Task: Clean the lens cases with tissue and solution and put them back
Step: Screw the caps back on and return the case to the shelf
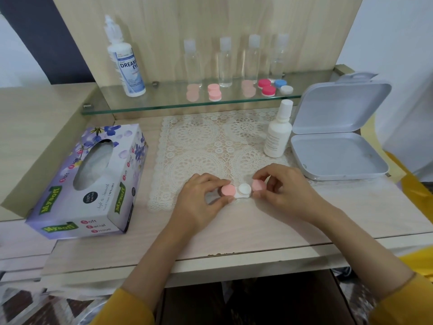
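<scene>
Lens case point(244, 193) sits on lace mat point(199, 141), front of pale wood counter point(257, 226). Left hand point(199, 198) grips screwed cap point(228, 190); right hand point(283, 186) pinches loose cap point(258, 185). Tissue box point(93, 184) left, open white box point(337, 137) right, glass shelf point(164, 102) behind.

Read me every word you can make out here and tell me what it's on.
"Mysoft" and "Soft Facial Tissue": purple floral cardboard tissue box.
"DREAM EYE": tall white plastic solution bottle on the glass shelf.
Fine print on both, and the small white plastic bottle's label: too blurred.
</scene>
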`<state>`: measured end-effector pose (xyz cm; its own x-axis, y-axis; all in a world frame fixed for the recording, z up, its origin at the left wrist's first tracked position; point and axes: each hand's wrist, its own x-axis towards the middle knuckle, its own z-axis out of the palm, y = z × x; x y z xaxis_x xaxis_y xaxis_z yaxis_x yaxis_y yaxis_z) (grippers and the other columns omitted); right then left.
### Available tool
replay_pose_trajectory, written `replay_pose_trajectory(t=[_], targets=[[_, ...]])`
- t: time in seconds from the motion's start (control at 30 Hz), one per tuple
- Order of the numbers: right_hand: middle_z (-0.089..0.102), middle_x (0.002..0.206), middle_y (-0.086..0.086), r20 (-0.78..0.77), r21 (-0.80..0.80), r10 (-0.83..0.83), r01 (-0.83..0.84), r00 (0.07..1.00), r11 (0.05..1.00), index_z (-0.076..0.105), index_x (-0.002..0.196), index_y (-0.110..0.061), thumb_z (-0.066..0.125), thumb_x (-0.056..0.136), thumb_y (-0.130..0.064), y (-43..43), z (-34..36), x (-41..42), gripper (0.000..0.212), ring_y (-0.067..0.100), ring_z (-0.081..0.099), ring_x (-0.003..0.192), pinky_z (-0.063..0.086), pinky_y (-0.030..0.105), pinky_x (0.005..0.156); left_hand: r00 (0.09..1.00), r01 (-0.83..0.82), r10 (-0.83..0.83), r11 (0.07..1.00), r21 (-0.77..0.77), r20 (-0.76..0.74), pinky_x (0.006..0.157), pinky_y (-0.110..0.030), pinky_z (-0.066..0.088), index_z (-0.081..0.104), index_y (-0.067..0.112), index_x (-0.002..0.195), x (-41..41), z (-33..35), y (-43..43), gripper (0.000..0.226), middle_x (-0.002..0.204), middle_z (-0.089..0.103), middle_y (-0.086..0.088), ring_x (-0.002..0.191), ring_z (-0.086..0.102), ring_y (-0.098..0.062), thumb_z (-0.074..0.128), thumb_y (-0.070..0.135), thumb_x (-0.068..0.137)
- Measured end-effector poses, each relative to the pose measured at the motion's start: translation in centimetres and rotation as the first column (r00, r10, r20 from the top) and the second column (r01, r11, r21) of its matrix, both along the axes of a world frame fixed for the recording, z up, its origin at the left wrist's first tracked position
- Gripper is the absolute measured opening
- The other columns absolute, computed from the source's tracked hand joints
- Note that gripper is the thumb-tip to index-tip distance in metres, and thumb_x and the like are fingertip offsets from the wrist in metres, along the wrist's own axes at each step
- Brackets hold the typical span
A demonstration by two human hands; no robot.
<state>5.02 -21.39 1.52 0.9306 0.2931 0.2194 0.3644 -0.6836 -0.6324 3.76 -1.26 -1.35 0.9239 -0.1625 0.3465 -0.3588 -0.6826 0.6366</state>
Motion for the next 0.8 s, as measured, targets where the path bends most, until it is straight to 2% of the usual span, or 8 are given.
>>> replay_pose_trajectory(t=[0.2, 0.33, 0.4, 0.53, 0.63, 0.67, 0.73, 0.8], targets=[[0.06, 0.083, -0.006, -0.002, -0.034, 0.086, -0.086, 0.996, 0.996, 0.072, 0.09, -0.014, 0.07, 0.07, -0.005, 1.1, 0.2, 0.5, 0.022, 0.004, 0.056, 0.066, 0.042, 0.009, 0.064, 1.0, -0.01, 0.01, 1.0, -0.009, -0.013, 0.076, -0.005, 0.031, 0.072, 0.02, 0.097, 0.0, 0.2, 0.1, 0.03, 0.088, 0.063, 0.008, 0.084, 0.052, -0.011, 0.073, 0.034, 0.07], [0.062, 0.086, 0.004, -0.032, -0.106, 0.191, -0.194, 0.981, 0.975, 0.072, 0.095, -0.011, 0.064, 0.069, 0.002, 1.5, 0.8, 0.8, 0.03, 0.009, 0.056, 0.066, 0.048, 0.024, 0.068, 1.0, -0.006, 0.006, 1.0, 0.001, -0.023, 0.076, -0.006, 0.032, 0.072, 0.02, 0.096, -0.1, 0.3, 0.0, 0.032, 0.089, 0.065, 0.005, 0.085, 0.054, -0.012, 0.072, 0.036, 0.069], [0.062, 0.089, 0.009, -0.038, -0.162, 0.215, -0.218, 0.976, 0.962, 0.071, 0.099, -0.009, 0.064, 0.072, 0.002, 1.7, 1.1, 0.9, 0.031, 0.014, 0.054, 0.069, 0.046, 0.025, 0.07, 1.0, -0.003, 0.003, 1.0, -0.002, -0.029, 0.076, -0.006, 0.031, 0.072, 0.02, 0.095, -0.1, 0.3, 0.0, 0.034, 0.089, 0.064, 0.006, 0.084, 0.053, -0.011, 0.067, 0.04, 0.067], [0.049, 0.076, -0.006, -0.02, -0.241, 0.222, -0.22, 0.975, 0.945, 0.069, 0.106, -0.015, 0.065, 0.074, -0.005, 2.1, 1.2, 1.2, 0.033, 0.003, 0.044, 0.064, 0.036, 0.013, 0.061, 0.999, -0.008, 0.008, 1.0, 0.002, -0.046, 0.078, -0.011, 0.033, 0.072, 0.02, 0.095, -0.1, 0.2, 0.0, 0.026, 0.09, 0.064, 0.005, 0.087, 0.053, -0.012, 0.075, 0.03, 0.072], [0.044, 0.068, -0.01, -0.002, -0.283, 0.194, -0.187, 0.981, 0.941, 0.069, 0.09, -0.012, 0.069, 0.074, -0.019, 2.4, 1.2, 1.2, 0.017, 0.0, 0.039, 0.06, 0.033, 0.019, 0.056, 0.999, 0.001, -0.001, 1.0, 0.011, -0.051, 0.079, -0.017, 0.036, 0.072, 0.022, 0.095, 0.0, 0.1, 0.1, 0.026, 0.09, 0.063, 0.008, 0.088, 0.052, -0.011, 0.073, 0.033, 0.072], [0.044, 0.067, -0.011, -0.002, -0.307, 0.17, -0.163, 0.985, 0.938, 0.067, 0.085, -0.011, 0.072, 0.073, -0.026, 2.5, 1.3, 1.2, 0.02, 0.001, 0.039, 0.06, 0.033, 0.021, 0.056, 0.999, 0.002, -0.001, 1.0, 0.02, -0.055, 0.08, -0.018, 0.036, 0.071, 0.022, 0.096, 0.0, 0.2, 0.1, 0.025, 0.091, 0.063, 0.008, 0.088, 0.052, -0.011, 0.074, 0.032, 0.073], [0.05, 0.07, -0.008, -0.027, -0.331, 0.144, -0.145, 0.989, 0.933, 0.063, 0.082, -0.011, 0.075, 0.068, -0.035, 2.6, 1.4, 1.3, 0.03, 0.003, 0.04, 0.062, 0.035, 0.021, 0.056, 0.998, 0.003, -0.001, 1.0, 0.025, -0.063, 0.081, -0.017, 0.035, 0.071, 0.023, 0.096, 0.0, 0.2, 0.1, 0.024, 0.092, 0.063, 0.009, 0.09, 0.051, -0.01, 0.075, 0.029, 0.073], [0.057, 0.082, -0.002, -0.061, -0.314, 0.177, -0.187, 0.982, 0.931, 0.065, 0.089, -0.012, 0.077, 0.068, -0.031, 2.6, 1.7, 1.4, 0.031, 0.001, 0.041, 0.064, 0.034, 0.014, 0.057, 0.998, 0.004, -0.003, 1.0, 0.01, -0.07, 0.08, -0.016, 0.035, 0.071, 0.024, 0.095, 0.0, 0.2, 0.1, 0.026, 0.092, 0.063, 0.01, 0.089, 0.05, -0.008, 0.073, 0.036, 0.072]])
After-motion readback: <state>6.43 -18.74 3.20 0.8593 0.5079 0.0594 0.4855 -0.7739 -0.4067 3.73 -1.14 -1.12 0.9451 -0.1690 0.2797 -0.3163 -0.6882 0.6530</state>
